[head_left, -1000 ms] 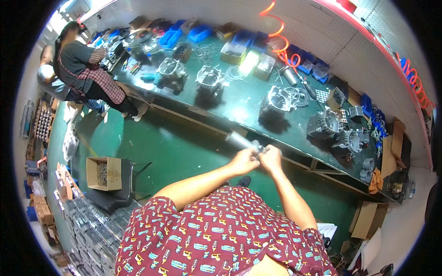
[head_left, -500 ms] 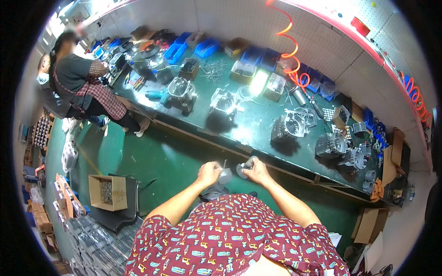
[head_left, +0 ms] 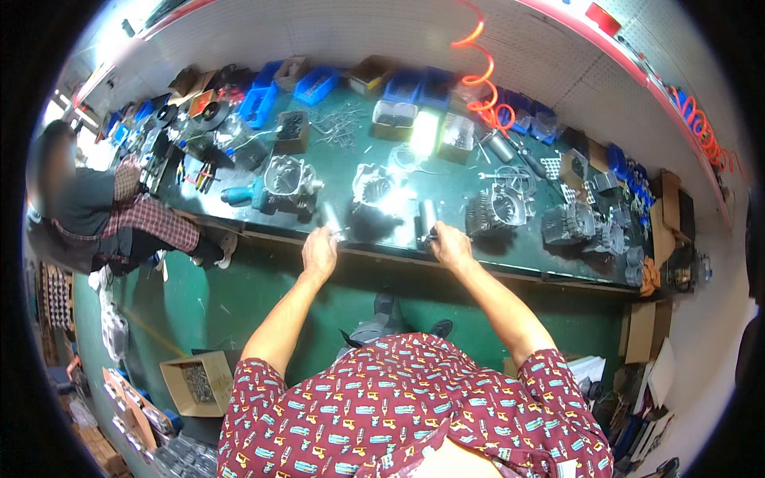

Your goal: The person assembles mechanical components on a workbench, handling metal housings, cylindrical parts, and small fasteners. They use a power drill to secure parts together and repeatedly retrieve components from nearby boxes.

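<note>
My left hand (head_left: 319, 253) reaches to the bench's front edge, its fingers closed on the lower end of a grey metal cylinder (head_left: 331, 217), which leans left. To its right, my right hand (head_left: 453, 245) grips a second smooth grey cylinder (head_left: 429, 213) that stands nearly upright. How far the fingers wrap round each part is hard to make out. Between and behind the hands sits a silver finned engine housing (head_left: 374, 187). Another open housing (head_left: 288, 183) lies behind my left hand, beside a teal power tool (head_left: 241, 194). Right of my right hand rests a finned housing (head_left: 496, 209).
Blue bins (head_left: 258, 105) and small boxes of parts (head_left: 292, 131) line the back of the green bench (head_left: 335, 163). An orange coiled hose (head_left: 480, 78) hangs down. More housings (head_left: 570, 223) sit at right. A co-worker (head_left: 88, 211) sits at left; a carton of parts (head_left: 197, 382) stands below.
Both hands have moved forward from near my body to the bench edge and farther apart, carrying the grey parts. The view has shifted, and I stand closer to the bench.
</note>
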Demonstrator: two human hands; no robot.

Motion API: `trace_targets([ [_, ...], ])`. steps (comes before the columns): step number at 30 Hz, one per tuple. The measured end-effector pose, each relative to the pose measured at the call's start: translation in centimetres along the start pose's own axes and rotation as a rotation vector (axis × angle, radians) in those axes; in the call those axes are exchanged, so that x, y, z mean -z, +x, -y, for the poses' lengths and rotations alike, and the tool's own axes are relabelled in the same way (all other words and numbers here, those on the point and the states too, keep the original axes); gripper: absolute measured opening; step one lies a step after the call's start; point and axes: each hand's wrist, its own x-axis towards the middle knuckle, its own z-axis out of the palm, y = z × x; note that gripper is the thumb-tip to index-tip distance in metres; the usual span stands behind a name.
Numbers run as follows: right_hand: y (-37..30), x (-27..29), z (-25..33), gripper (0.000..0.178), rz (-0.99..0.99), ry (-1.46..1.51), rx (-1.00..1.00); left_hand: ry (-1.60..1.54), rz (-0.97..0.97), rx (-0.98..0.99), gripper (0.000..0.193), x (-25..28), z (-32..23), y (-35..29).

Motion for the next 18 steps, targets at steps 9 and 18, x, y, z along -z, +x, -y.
trace_targets([
  [9,-0.9,-3.3,-2.7,0.052,0.029,0.019,-0.026,-0.127,-0.074,-0.047,0.03,-4.3,3.0,3.3],
  [18,-5.3,-2.6,-3.1,0.047,-0.338,0.239,0.057,-0.155,-0.113,-0.054,0.071,-3.1,2.4,-1.0],
])
